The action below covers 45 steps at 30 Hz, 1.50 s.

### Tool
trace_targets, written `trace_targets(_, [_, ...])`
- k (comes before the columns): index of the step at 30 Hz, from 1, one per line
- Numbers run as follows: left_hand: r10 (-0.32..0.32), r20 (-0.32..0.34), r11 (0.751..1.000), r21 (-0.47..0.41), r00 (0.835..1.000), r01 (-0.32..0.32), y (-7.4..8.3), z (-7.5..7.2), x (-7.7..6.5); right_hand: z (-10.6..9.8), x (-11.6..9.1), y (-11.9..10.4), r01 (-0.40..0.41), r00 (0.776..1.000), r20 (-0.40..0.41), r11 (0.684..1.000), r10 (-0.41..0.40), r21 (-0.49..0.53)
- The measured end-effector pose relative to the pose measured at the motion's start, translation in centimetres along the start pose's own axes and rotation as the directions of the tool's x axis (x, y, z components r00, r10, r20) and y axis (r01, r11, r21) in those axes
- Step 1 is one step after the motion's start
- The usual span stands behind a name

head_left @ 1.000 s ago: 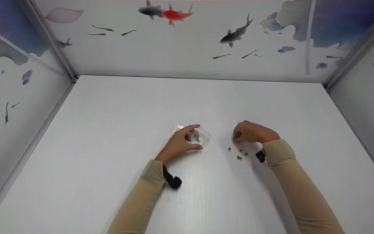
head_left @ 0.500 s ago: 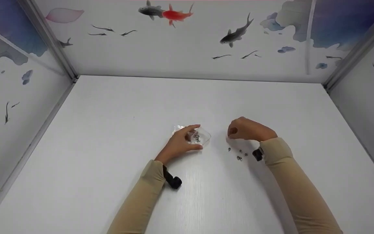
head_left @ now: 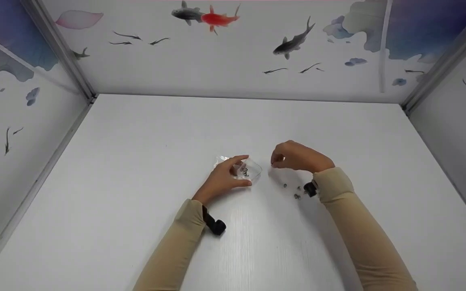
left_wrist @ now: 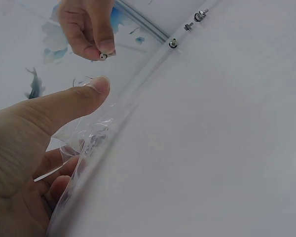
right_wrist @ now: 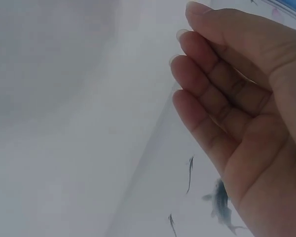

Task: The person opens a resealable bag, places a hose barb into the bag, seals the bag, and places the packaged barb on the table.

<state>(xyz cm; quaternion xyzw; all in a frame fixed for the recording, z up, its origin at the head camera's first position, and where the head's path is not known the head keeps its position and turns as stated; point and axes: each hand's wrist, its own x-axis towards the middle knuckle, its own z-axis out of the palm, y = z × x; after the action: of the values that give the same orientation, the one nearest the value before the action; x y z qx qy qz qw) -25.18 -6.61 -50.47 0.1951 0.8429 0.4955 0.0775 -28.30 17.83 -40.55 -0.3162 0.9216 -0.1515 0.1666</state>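
Note:
My left hand [head_left: 221, 178] holds a clear plastic bag [head_left: 254, 170], thumb and fingers curved around it. Several small metal pieces [head_left: 245, 172] lie inside the bag. In the left wrist view, the bag's film [left_wrist: 104, 121] bulges between the thumb and the lower fingers. To the right of the bag, my right hand [head_left: 301, 156] is raised over the table. Its thumb and forefinger pinch a small metal screw [left_wrist: 103, 56], which the right wrist view hides behind the fingertips. Several loose screws [head_left: 297, 197] lie on the table below and in front of that hand.
A white tabletop [head_left: 144, 226] carries everything. Behind it stands a white panel [head_left: 233, 72] printed with fish, and similar panels close off the left and right sides. Grey metal posts [head_left: 61, 48] mark the back corners.
My right hand has moved left, and slightly away from me, toward the bag with the pinched screw. The left hand and the bag have stayed where they were.

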Motion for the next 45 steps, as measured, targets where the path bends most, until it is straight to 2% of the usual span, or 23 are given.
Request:
trace_targets(6, [0.008, -0.013, 1.000, 0.001, 1.000, -0.008, 0.0, 0.0, 0.0, 0.0, 0.7, -1.0, 0.064, 0.998, -0.023, 0.998, -0.064, -0.018])
trace_targets(30, [0.005, -0.008, 1.000, 0.005, 1.000, -0.005, 0.2, 0.0, 0.1, 0.6, 2.2, -2.6, 0.183, 0.980, -0.071, 0.982, -0.186, -0.036])
trace_targets(39, [0.002, -0.005, 1.000, 0.007, 1.000, -0.002, 0.2, -0.1, 0.1, 0.5, 2.1, -2.5, 0.179, 0.982, -0.063, 0.983, -0.181, -0.036])
trace_targets(45, [0.019, -0.010, 1.000, 0.023, 1.000, -0.018, 0.0, 0.0, 0.1, 0.3, 1.5, -2.2, 0.143, 0.988, -0.057, 0.989, -0.144, -0.022])
